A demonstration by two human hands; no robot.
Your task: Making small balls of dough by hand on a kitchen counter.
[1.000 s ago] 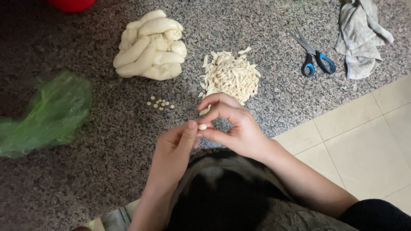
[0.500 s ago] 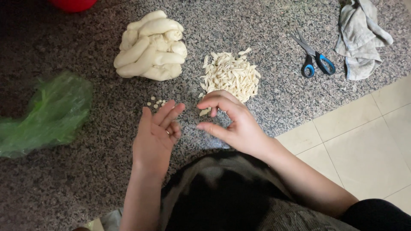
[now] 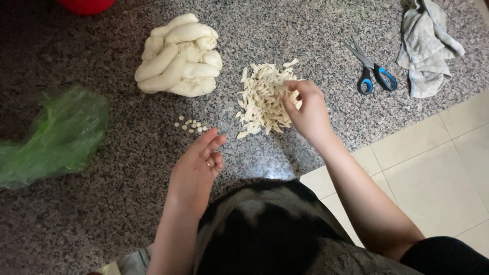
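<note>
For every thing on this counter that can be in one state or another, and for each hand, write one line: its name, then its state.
Scissors: blades shut, lying flat.
Grey cloth: crumpled.
Green plastic bag: crumpled, slack.
Dough ropes: coiled in one heap.
Pale strips: loose pile.
Small round pellets: lying in a small group.
Right hand: fingers pinching at the strips.
Left hand: open, holding nothing.

Speckled grey granite counter [image 3: 127, 214] seen from above, pale cream floor tiles [image 3: 433, 168] beyond the counter's lower right edge, light glare on the counter, possibly from overhead
</note>
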